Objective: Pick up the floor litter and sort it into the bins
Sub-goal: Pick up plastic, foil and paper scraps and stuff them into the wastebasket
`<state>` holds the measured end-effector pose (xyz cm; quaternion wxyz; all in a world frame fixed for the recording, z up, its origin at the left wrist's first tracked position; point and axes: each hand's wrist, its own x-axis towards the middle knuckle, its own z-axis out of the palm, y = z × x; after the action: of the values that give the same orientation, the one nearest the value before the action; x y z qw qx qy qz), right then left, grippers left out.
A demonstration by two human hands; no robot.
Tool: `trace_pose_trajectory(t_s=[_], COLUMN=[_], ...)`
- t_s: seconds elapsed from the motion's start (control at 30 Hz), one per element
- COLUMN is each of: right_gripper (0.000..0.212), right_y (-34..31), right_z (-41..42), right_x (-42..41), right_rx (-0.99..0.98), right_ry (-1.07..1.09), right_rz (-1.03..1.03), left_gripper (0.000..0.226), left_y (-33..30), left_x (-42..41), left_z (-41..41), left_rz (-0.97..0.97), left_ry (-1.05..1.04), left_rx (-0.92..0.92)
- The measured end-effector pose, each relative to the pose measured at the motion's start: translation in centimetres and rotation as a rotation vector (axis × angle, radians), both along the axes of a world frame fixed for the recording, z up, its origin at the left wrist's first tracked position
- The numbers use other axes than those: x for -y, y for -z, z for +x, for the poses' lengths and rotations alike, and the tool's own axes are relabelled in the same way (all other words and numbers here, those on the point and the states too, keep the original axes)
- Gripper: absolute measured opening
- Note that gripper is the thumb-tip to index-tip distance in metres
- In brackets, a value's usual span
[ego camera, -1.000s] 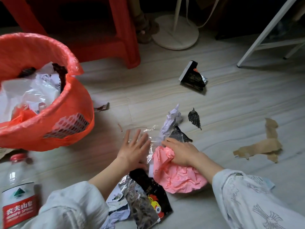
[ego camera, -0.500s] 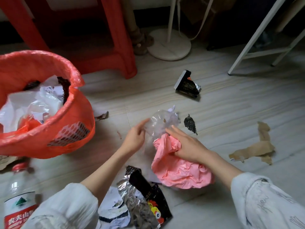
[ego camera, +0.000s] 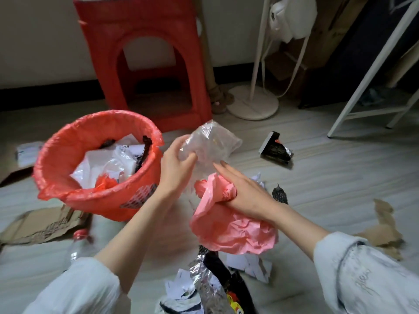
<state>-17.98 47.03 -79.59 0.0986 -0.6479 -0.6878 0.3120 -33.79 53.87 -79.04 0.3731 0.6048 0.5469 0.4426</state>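
Both hands have lifted litter off the floor: left hand [ego camera: 175, 164] grasps clear plastic [ego camera: 213, 141], right hand [ego camera: 246, 191] clutches pink paper [ego camera: 229, 227], now beside the red bin [ego camera: 68, 196].

- left hand [ego camera: 175, 165] grips a clear plastic bag [ego camera: 210, 143] right beside the orange-lined bin [ego camera: 68, 191]
- right hand [ego camera: 243, 191] holds crumpled pink paper [ego camera: 229, 227]
- wrappers [ego camera: 217, 288] on the floor [ego camera: 328, 177] below

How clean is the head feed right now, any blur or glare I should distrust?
Head view: motion blur smears the plastic water bottle and flattened brown cardboard at lower left; wide-angle bend bows the white metal frame; the crumpled clear plastic film shows faint glare; right background is dim.
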Motion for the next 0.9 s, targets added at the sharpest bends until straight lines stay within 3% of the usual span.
trace_pose_trajectory(t_s=[0.1, 0.17, 0.33, 0.47, 0.53, 0.57, 0.63, 0.7, 0.9], right_gripper=[0.083, 0.07, 0.037, 0.03, 0.034, 0.046, 0.063, 0.062, 0.055], right_y=[-1.9, -3.3, -6.5, -8.8, -9.4, -9.4, -9.4, -9.3, -8.3], right_z=[-2.5, -3.5, -5.8, -7.0, -7.2, -7.8, -9.2, -10.1, -11.2], right_x=[-0.8, -2.0, -5.2, -7.4, -8.4, -9.0, -10.1, -11.1, -13.8], right_rx=[-0.046, -0.093, -0.123, -0.148, -0.057, -0.005, 0.048, 0.058, 0.11], right_ry=[-0.004, 0.077, 0.175, 0.186, 0.166, 0.161, 0.199, 0.247, 0.229], right_rz=[0.091, 0.145, 0.21, 0.284, 0.297, 0.3, 0.321, 0.355, 0.337], left_gripper=[0.045, 0.048, 0.042, 0.039, 0.037, 0.038, 0.039, 0.042, 0.041], left_y=[-4.2, -5.8, -4.4, -3.0, -2.1, -1.4, 0.3, 1.4, 5.0], left_x=[-1.5, -2.7, -3.2, -4.7, -5.9, -6.6, -7.6, -8.6, -9.8], left_z=[-2.9, -4.8, -11.1, -14.9, -15.3, -15.6, -16.1, -16.2, -15.1], left_rz=[0.082, 0.145, 0.176, 0.152, 0.171, 0.177, 0.156, 0.1, -0.24], left_ry=[-0.151, -0.258, -0.356, -0.476, -0.518, -0.517, -0.456, -0.351, 0.066], left_rx=[0.186, 0.231, -0.173, -0.265, -0.447, -0.566, -0.766, -0.885, -1.028])
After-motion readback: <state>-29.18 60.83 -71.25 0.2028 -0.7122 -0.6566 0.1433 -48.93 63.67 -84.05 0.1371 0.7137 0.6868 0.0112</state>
